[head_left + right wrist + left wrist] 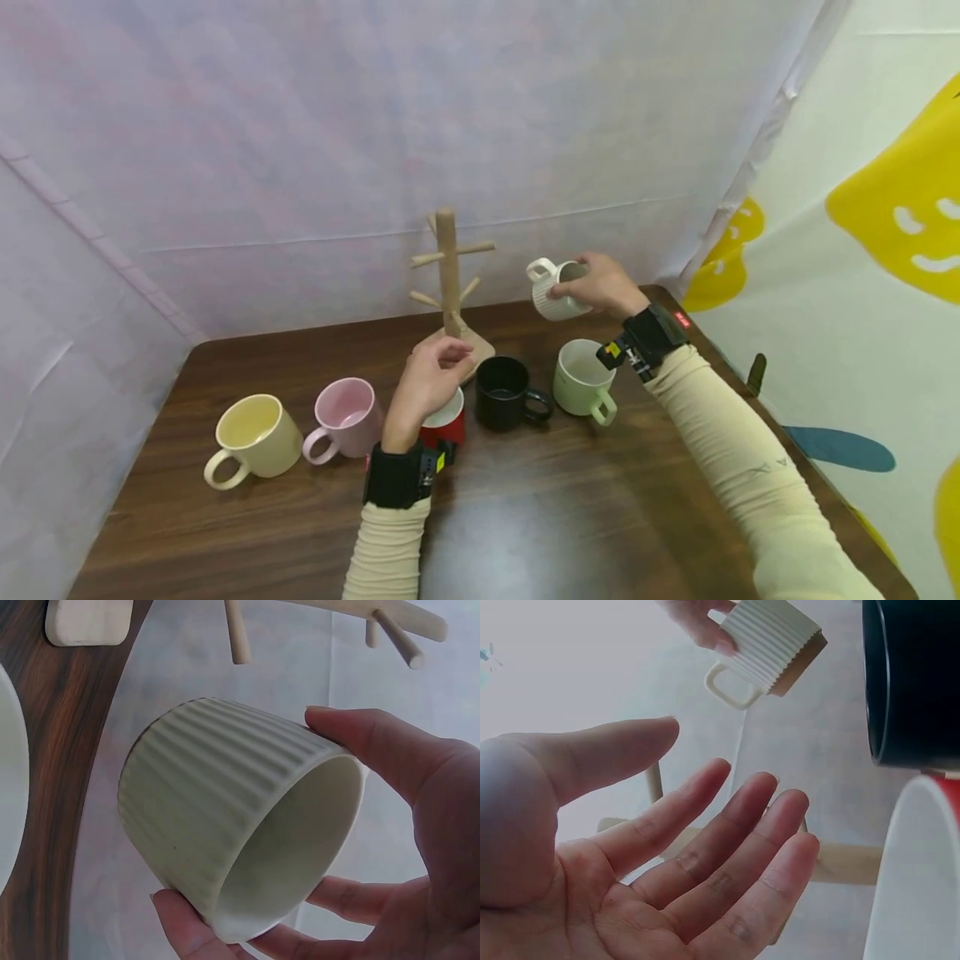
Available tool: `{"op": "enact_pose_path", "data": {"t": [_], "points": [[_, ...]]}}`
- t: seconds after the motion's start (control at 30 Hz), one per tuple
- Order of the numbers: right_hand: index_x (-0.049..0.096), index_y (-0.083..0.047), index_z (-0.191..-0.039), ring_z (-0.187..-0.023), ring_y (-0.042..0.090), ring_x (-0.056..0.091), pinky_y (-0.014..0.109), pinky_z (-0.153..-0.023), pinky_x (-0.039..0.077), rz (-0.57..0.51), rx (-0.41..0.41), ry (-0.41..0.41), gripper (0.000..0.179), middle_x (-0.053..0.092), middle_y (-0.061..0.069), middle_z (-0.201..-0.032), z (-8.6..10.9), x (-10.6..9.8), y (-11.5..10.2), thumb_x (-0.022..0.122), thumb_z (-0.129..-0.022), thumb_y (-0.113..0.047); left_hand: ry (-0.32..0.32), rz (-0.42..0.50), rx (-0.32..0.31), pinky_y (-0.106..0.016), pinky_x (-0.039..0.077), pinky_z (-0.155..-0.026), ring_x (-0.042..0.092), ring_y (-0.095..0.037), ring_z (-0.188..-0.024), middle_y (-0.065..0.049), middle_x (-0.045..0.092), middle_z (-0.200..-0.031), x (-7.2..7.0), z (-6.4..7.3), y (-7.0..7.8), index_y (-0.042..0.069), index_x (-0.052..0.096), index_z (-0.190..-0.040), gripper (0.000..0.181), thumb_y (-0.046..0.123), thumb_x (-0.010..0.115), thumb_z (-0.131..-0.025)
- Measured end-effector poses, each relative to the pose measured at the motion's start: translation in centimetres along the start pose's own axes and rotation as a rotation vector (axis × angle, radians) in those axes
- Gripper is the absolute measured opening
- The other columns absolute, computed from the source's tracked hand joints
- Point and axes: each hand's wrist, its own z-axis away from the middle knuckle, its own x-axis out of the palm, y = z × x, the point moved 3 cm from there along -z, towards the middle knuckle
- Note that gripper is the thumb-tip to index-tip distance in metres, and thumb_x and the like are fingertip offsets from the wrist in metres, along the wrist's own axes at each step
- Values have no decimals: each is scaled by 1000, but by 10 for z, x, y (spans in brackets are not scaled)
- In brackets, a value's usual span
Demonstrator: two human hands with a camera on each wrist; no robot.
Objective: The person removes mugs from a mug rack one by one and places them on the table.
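Note:
A white ribbed mug (555, 296) is held up off the table by my right hand (602, 286), thumb and fingers gripping it near the rim. In the head view its handle points left, toward the wooden mug tree (448, 275), whose pegs carry nothing. The right wrist view shows the mug (225, 802) tilted, its opening toward the palm. My left hand (435, 375) hovers above the red mug (447, 421), in front of the tree's base. In the left wrist view its fingers (727, 877) are loosely extended and hold nothing.
A yellow mug (258, 437) and a pink mug (348, 417) stand on the left of the dark wooden table (525, 517). To the right of the red mug are a black mug (502, 396) and a pale green mug (583, 379). A cloth wall (300, 167) rises behind.

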Motion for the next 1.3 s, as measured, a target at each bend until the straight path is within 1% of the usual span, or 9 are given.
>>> {"op": "enact_pose_path", "data": {"t": [0.13, 0.23, 0.37, 0.43, 0.6, 0.77, 1.03, 1.2, 1.3], "points": [[45, 1, -131, -91, 32, 57, 33, -55, 56, 20, -7, -9, 74, 56, 21, -112, 1, -1, -2, 76, -74, -35, 29, 7, 54, -44, 55, -83, 66, -28, -88, -19, 68, -101, -2, 0, 4, -4, 69, -100, 21, 10, 66, -84], [44, 0, -131, -91, 32, 57, 34, -56, 56, 38, -11, -21, 76, 56, 21, -113, 2, -3, -2, 76, -73, -37, 35, 15, 44, -43, 55, -82, 67, -26, -88, -18, 70, -100, 0, -1, 7, -2, 70, -100, 21, 13, 66, -85], [43, -1, -133, -92, 33, 56, 34, -57, 55, 63, -9, -32, 79, 56, 22, -115, 2, -6, 0, 76, -73, -39, 5, 28, -6, -43, 55, -84, 66, -24, -91, -14, 71, -102, 4, -3, 10, 3, 70, -101, 22, 19, 65, -87], [43, -1, -134, -93, 33, 56, 34, -56, 55, 79, -8, -33, 80, 56, 22, -116, 3, -7, 1, 75, -73, -40, -8, 27, -15, -42, 54, -85, 66, -22, -92, -12, 71, -102, 6, -4, 12, 5, 69, -102, 23, 22, 64, -88], [42, -1, -135, -94, 33, 55, 34, -56, 55, 96, -14, -35, 80, 56, 22, -117, 8, -10, 0, 76, -72, -39, -5, 22, 23, -42, 53, -85, 66, -22, -92, -11, 72, -101, 10, -10, 22, 5, 69, -103, 24, 24, 63, -88], [44, -2, -134, -94, 32, 56, 34, -57, 55, 105, -5, -40, 81, 57, 20, -117, 11, -10, 1, 76, -71, -40, -5, 30, 38, -41, 53, -86, 66, -21, -91, -11, 73, -101, 16, -16, 32, 5, 69, -103, 25, 24, 63, -89], [44, 0, -134, -93, 32, 57, 43, -67, 56, 135, -26, -52, 82, 57, 22, -119, 16, -10, 1, 77, -70, -39, -6, 30, 47, -40, 52, -87, 64, -18, -93, -8, 72, -102, 24, -27, 41, 9, 69, -103, 26, 30, 61, -90], [45, 0, -135, -90, 31, 57, 37, -65, 53, 173, -51, -54, 82, 57, 22, -122, 17, -12, -1, 77, -70, -39, 6, 32, 59, -39, 53, -86, 65, -18, -91, -9, 72, -101, 28, -35, 45, 8, 69, -102, 26, 29, 61, -90], [46, -1, -134, -91, 31, 57, 37, -67, 52, 194, -55, -57, 82, 58, 21, -121, 18, -13, -2, 77, -69, -39, 13, 13, 51, -39, 53, -85, 66, -17, -89, -7, 72, -100, 30, -39, 48, 10, 70, -101, 26, 32, 61, -89]]}}
